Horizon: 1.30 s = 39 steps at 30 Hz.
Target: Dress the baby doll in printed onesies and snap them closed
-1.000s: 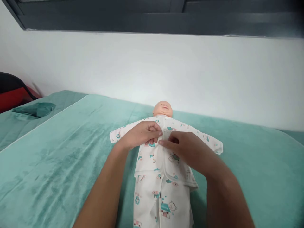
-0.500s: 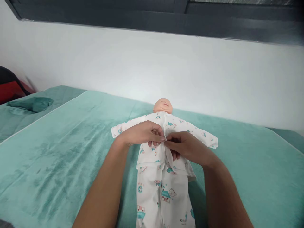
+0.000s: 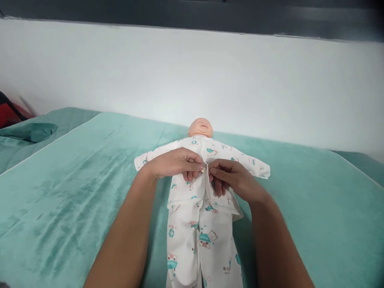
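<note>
A baby doll (image 3: 201,127) lies on its back in a white long-sleeved shirt (image 3: 187,194) and matching trousers (image 3: 183,248), both printed with small teal and pink figures. At the middle of the chest, my left hand (image 3: 178,163) pinches the shirt's front edge beside a small, shiny button (image 3: 203,170). Facing it, my right hand (image 3: 232,176) is closed on the other front edge, thumb against forefinger, its lower fingers curled under the cloth. Below my hands the front edges hang loose, and the lower right corner stands away from the trousers.
Beneath the doll spreads a teal plush cover (image 3: 90,192). A white wall (image 3: 168,76) rises behind the head, with a dark frame (image 3: 135,16) above it. At the far left are a folded teal cloth (image 3: 33,132) and a red and black object (image 3: 9,112).
The view has tilted down slightly, so everything sits higher and further left. My fingertips, together before, are now slightly apart, and the small button shows between them.
</note>
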### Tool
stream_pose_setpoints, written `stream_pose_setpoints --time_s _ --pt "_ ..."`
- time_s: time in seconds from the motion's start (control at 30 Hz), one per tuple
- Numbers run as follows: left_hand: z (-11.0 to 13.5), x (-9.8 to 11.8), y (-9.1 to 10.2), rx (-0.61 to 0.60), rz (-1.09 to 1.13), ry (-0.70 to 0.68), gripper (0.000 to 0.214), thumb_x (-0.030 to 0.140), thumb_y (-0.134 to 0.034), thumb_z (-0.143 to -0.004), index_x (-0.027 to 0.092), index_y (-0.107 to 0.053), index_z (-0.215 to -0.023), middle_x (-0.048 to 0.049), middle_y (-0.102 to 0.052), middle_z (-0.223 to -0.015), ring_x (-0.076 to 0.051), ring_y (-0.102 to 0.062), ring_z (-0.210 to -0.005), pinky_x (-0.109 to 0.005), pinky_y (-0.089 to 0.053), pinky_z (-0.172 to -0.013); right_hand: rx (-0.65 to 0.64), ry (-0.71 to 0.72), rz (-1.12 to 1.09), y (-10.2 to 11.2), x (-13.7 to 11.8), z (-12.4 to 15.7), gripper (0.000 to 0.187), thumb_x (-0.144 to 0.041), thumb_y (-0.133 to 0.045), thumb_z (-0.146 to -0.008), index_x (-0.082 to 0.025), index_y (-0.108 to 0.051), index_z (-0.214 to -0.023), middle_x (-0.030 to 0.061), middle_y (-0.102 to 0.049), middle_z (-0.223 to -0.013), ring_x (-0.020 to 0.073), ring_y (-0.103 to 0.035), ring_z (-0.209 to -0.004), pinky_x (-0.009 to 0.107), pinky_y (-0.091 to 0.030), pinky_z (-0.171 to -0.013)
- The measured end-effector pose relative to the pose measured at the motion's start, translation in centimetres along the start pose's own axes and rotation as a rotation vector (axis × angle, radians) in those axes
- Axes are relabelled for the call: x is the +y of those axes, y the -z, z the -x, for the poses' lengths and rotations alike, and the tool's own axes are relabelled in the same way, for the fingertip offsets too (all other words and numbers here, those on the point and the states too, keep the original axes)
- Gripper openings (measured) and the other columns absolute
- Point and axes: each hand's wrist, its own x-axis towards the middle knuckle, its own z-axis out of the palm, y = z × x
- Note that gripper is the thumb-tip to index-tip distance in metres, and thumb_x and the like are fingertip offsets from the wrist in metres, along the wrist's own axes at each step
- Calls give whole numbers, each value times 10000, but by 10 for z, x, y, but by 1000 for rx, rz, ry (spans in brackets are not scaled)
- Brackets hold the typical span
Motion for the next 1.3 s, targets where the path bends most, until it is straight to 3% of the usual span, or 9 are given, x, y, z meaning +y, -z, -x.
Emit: stream_pose_setpoints --time_s 0.1,0.2,0.33,0.47,0.7,0.87,1.0,1.17,1.3 --pt "0 -1 -1 14 -2 7 280 417 -613 -836 160 -658 -736 -30 -640 -664 -137 -606 -619 -259 -487 -597 36 -21 50 -2 -1 0 218 -393 -649 -833 -189 -584 -868 -39 -597 -595 101 -580 -456 205 -393 -427" --pt "-1 1 -2 25 -19 29 305 449 -628 -817 163 -653 -713 -32 -645 -661 -145 -619 -622 -262 -493 -589 79 -37 78 -7 -4 -1 243 -343 -682 -778 -211 -539 -924 -47 -624 -637 98 -550 -408 206 -365 -380" --pt "-2 6 -6 58 -51 76 321 462 -659 -778 167 -636 -654 -26 -636 -648 -134 -602 -607 -250 -484 -581 98 -82 149 -12 -8 -1 225 -328 -642 -792 -227 -495 -929 -56 -624 -565 82 -465 -346 200 -327 -352" --pt "-3 10 -8 104 -79 126 219 371 -678 -727 172 -653 -640 -22 -626 -616 -136 -587 -601 -241 -463 -560 109 -115 174 -13 -10 -1 190 -324 -620 -805 -230 -485 -900 -42 -641 -560 85 -462 -346 200 -322 -352" --pt "-1 5 -10 92 -65 77 102 207 -602 -745 161 -645 -665 2 -581 -610 -110 -551 -601 -227 -434 -570 50 -109 111 -8 -7 -2 281 -370 -659 -805 -227 -488 -975 -36 -648 -592 90 -482 -366 201 -342 -355" --pt "5 -11 -9 115 67 30 90 247 -631 -782 163 -657 -766 15 -541 -596 -96 -503 -583 -219 -399 -548 21 -99 93 -9 -7 -1 278 -354 -670 -801 -224 -491 -969 -31 -659 -607 87 -485 -386 199 -359 -367" --pt "5 -19 -8 49 114 35 151 307 -642 -806 160 -632 -774 22 -539 -576 -81 -471 -513 -212 -364 -487 -1 -96 81 -8 -6 -1 276 -329 -674 -797 -223 -481 -963 -29 -661 -613 85 -479 -391 195 -359 -367" --pt "7 -14 -8 14 122 58 183 330 -654 -800 156 -614 -763 27 -566 -597 -68 -487 -462 -197 -305 -423 -30 -90 58 -5 -4 -2 308 -337 -708 -786 -228 -483 -967 -30 -668 -626 87 -483 -400 191 -368 -363" --pt "11 -9 -11 64 29 81 187 332 -611 -838 160 -615 -764 33 -553 -542 -78 -512 -457 -189 -275 -409 -45 -24 -1 -3 -1 -1 296 -361 -718 -791 -217 -533 -971 -17 -684 -657 80 -471 -384 195 -356 -357"
